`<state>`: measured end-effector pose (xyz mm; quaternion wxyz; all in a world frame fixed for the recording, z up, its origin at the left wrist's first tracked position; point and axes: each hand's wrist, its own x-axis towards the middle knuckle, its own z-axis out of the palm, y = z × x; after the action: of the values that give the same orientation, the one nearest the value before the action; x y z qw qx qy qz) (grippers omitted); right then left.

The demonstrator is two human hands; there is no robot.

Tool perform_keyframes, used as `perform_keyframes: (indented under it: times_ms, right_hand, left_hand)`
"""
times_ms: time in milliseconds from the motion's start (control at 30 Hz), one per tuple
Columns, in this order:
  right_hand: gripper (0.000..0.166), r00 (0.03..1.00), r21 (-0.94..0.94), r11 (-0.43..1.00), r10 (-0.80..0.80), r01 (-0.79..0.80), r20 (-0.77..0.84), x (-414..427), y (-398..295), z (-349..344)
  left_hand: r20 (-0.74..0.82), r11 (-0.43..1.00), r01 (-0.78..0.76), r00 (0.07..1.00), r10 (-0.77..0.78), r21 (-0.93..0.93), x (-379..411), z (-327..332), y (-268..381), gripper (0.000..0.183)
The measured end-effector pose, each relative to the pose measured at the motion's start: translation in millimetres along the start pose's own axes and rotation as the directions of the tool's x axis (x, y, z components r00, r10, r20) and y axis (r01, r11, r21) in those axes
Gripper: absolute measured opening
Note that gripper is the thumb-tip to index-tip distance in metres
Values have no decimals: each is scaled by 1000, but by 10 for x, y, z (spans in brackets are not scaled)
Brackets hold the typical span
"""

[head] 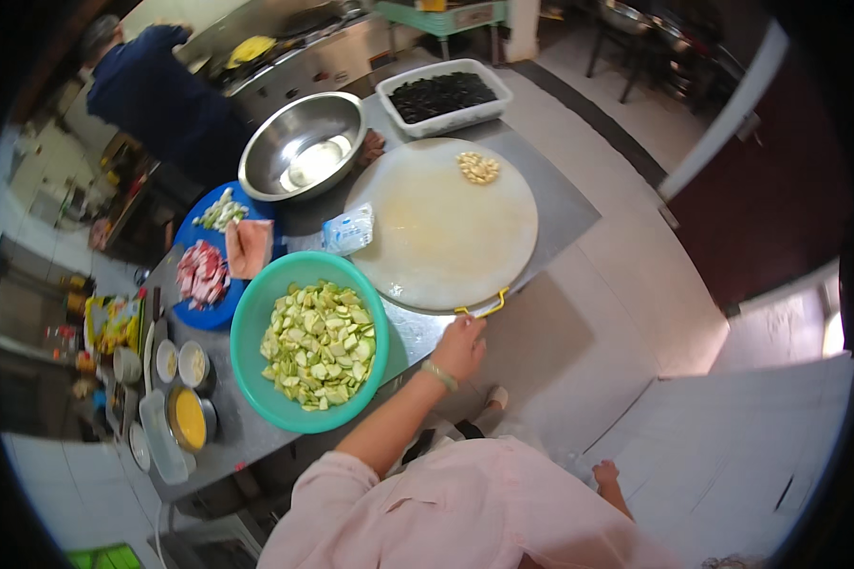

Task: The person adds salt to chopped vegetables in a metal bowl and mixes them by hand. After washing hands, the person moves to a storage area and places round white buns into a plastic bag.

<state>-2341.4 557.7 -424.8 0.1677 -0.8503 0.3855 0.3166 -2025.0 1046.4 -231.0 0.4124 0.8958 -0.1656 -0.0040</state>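
Note:
My left hand [460, 348], with a pale bangle at the wrist, is at the near edge of a round white chopping board [434, 227]. Its curled fingertips are close to a bent yellow handle [494, 304] there; whether they grip it is unclear. Peeled garlic cloves [477, 168] lie on the board's far side. A printed plastic packet [349, 229] rests on its left rim. To the left stands a green basin [240, 341] of chopped pale-green vegetable pieces [320, 345]. My right hand [605, 472] hangs low at my right side, beside something clear like plastic [575, 464].
A steel bowl [270, 153] and a white tub [434, 128] of dark strips stand at the back. A blue tray [199, 316] holds cut meat, a pink block and chopped scallion. Small bowls [193, 363] and a container of yellow liquid [188, 419] are left. A person [160, 99] stands by the stove.

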Motion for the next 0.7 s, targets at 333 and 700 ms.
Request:
perform_keyframes:
  times_ms: [333, 700]
  right_hand:
    - [23, 947, -156, 936, -320, 315, -8, 1238, -256, -613]
    - [10, 967, 564, 822, -199, 76, 158, 1637, -1635, -779]
  left_hand:
    - [-453, 173, 759, 537, -712, 627, 1362, -1301, -1091, 42]
    - [-623, 894, 348, 642, -448, -283, 214, -3615, -506, 43]
